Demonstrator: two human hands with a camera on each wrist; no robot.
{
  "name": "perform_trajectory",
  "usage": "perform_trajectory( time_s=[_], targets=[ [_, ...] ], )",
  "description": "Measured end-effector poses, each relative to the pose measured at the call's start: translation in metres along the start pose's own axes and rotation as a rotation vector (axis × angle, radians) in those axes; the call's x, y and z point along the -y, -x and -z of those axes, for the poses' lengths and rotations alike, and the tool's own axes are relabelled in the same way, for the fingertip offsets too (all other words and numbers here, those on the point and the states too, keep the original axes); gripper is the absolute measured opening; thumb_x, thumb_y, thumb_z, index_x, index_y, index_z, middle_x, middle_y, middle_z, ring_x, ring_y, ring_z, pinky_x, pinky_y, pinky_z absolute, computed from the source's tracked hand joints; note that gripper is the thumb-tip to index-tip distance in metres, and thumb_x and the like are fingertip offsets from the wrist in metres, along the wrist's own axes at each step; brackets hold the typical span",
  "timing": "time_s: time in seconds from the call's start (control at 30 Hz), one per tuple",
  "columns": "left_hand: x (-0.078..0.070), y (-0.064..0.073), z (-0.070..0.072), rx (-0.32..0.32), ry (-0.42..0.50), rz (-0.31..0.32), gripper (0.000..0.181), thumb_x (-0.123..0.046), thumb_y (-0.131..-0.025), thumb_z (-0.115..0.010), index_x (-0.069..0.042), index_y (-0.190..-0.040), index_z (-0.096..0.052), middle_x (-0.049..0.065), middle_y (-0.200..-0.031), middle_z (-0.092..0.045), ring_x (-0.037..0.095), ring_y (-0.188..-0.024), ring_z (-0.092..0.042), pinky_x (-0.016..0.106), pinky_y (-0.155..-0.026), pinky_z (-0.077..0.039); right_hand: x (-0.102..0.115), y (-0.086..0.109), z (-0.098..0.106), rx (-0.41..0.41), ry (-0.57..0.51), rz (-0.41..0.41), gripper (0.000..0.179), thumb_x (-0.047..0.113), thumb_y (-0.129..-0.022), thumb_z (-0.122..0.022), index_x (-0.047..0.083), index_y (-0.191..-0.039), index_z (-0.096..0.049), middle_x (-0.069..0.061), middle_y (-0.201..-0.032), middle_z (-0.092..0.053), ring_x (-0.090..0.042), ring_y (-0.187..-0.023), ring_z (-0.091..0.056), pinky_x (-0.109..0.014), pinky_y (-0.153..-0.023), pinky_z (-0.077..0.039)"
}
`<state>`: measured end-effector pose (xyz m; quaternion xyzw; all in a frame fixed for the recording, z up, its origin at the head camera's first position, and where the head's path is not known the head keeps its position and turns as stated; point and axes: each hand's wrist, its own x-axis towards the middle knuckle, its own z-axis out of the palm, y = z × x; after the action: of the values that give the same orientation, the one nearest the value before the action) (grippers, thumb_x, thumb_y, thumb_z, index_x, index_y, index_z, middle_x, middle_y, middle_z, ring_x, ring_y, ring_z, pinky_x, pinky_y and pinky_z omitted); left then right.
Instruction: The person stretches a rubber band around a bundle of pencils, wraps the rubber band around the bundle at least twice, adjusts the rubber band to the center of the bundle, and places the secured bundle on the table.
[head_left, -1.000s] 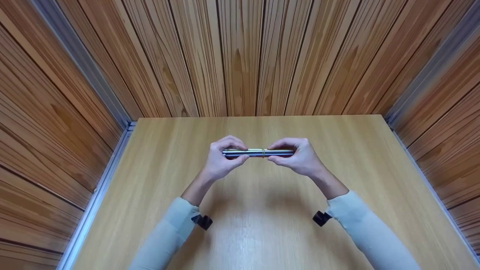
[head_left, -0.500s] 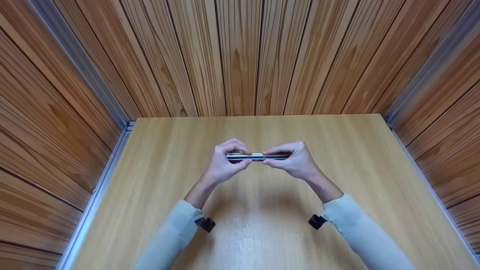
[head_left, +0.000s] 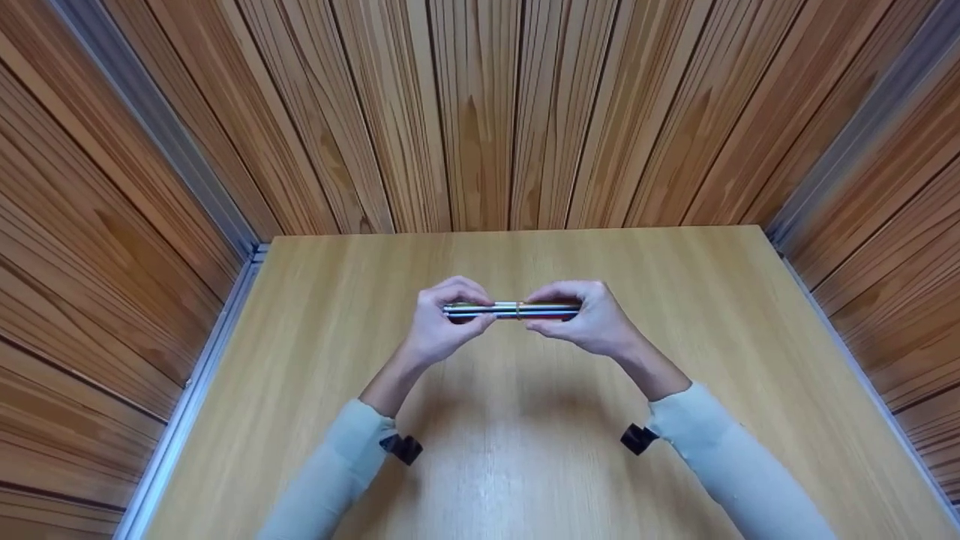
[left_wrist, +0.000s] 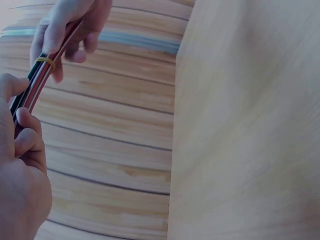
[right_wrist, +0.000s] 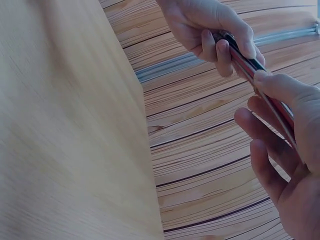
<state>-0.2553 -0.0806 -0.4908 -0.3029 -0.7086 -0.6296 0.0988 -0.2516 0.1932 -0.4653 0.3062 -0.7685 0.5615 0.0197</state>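
Note:
A bundle of slim pencils (head_left: pixel 506 310) in dark, red and silvery tones lies level between my hands, raised above the table. A yellow rubber band (left_wrist: pixel 46 62) wraps round it, close to my right fingertips. My left hand (head_left: pixel 442 322) pinches the left end between thumb and fingers. At the other end, my right hand (head_left: pixel 589 321) holds the bundle with the thumb on the near side. In the right wrist view some fingers of the right hand (right_wrist: pixel 300 135) spread away beneath the pencils. Both bundle ends are partly hidden by the hands.
The light wooden table (head_left: pixel 495 420) stretches below the hands. Plank-patterned walls (head_left: pixel 480 112) rise behind it and at both sides, with metal rails (head_left: pixel 187 390) along the side edges. A small black device (head_left: pixel 637 439) sits at each wrist.
Both hands and the bundle dip toward me, then rise a little and shift left. The pencils look turned about their length, with more red showing. Both hands keep their hold.

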Motion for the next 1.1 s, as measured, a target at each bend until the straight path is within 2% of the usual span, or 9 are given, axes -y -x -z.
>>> perform_trajectory(
  time_s=[0.1,0.2,0.47,0.6,0.83,0.97,1.1],
  targets=[
    [0.000,0.001,0.003,-0.024,-0.004,0.015,0.015,0.008,-0.091,-0.086,0.006,-0.105,-0.081,0.027,-0.107,-0.075,0.010,-0.097,-0.071,0.023,-0.084,-0.060,-0.001,0.001,-0.001,-0.013,-0.002,-0.030,0.029,-0.006,-0.089,-0.090,-0.003,-0.117,-0.083,-0.024,-0.110,-0.083,-0.008,-0.088,-0.078,-0.023,-0.079,-0.066],
    [0.000,0.003,0.000,-0.018,-0.011,0.027,0.015,0.005,-0.091,-0.087,0.005,-0.106,-0.082,0.026,-0.108,-0.075,0.010,-0.098,-0.070,0.024,-0.086,-0.060,0.000,0.001,-0.003,-0.012,-0.004,-0.024,0.026,-0.004,-0.090,-0.090,-0.003,-0.116,-0.083,-0.024,-0.109,-0.084,-0.009,-0.088,-0.078,-0.023,-0.081,-0.066],
    [-0.004,0.002,-0.010,0.002,-0.022,0.005,0.015,0.004,-0.091,-0.087,0.005,-0.104,-0.081,0.025,-0.108,-0.075,0.009,-0.098,-0.069,0.022,-0.084,-0.059,0.005,-0.002,-0.006,-0.027,0.100,0.079,0.024,-0.002,-0.086,-0.095,-0.001,-0.108,-0.085,-0.018,-0.099,-0.086,-0.003,-0.085,-0.078,-0.019,-0.080,-0.065],
    [-0.002,0.002,-0.011,0.008,-0.022,-0.010,0.015,0.004,-0.091,-0.088,0.005,-0.104,-0.081,0.024,-0.106,-0.076,0.008,-0.099,-0.069,0.021,-0.085,-0.058,0.003,-0.004,-0.008,-0.027,0.087,0.124,0.025,-0.003,-0.084,-0.096,-0.002,-0.107,-0.086,-0.020,-0.098,-0.087,0.001,-0.086,-0.079,-0.018,-0.079,-0.065],
    [-0.003,-0.002,-0.004,0.030,-0.015,-0.031,0.014,0.004,-0.093,-0.087,0.005,-0.106,-0.082,0.025,-0.107,-0.076,0.010,-0.101,-0.071,0.023,-0.087,-0.060,-0.001,-0.004,-0.003,0.004,0.052,0.128,0.027,-0.006,-0.086,-0.093,-0.003,-0.111,-0.083,-0.022,-0.101,-0.085,-0.001,-0.086,-0.077,-0.018,-0.077,-0.064],
    [-0.001,-0.004,0.002,0.003,-0.007,-0.023,0.015,0.005,-0.092,-0.087,0.005,-0.106,-0.082,0.026,-0.107,-0.076,0.009,-0.100,-0.071,0.024,-0.086,-0.061,-0.007,-0.003,0.005,0.004,0.045,0.122,0.028,-0.007,-0.088,-0.091,-0.002,-0.114,-0.082,-0.022,-0.103,-0.083,-0.004,-0.085,-0.074,-0.019,-0.076,-0.063],
    [0.000,-0.004,0.009,-0.031,0.005,-0.001,0.015,0.008,-0.091,-0.086,0.006,-0.104,-0.081,0.026,-0.107,-0.075,0.009,-0.098,-0.070,0.023,-0.084,-0.059,-0.013,-0.002,0.013,-0.024,0.028,0.157,0.028,-0.014,-0.087,-0.087,-0.003,-0.112,-0.080,-0.023,-0.102,-0.078,-0.006,-0.082,-0.069,-0.019,-0.071,-0.060]
  ],
)
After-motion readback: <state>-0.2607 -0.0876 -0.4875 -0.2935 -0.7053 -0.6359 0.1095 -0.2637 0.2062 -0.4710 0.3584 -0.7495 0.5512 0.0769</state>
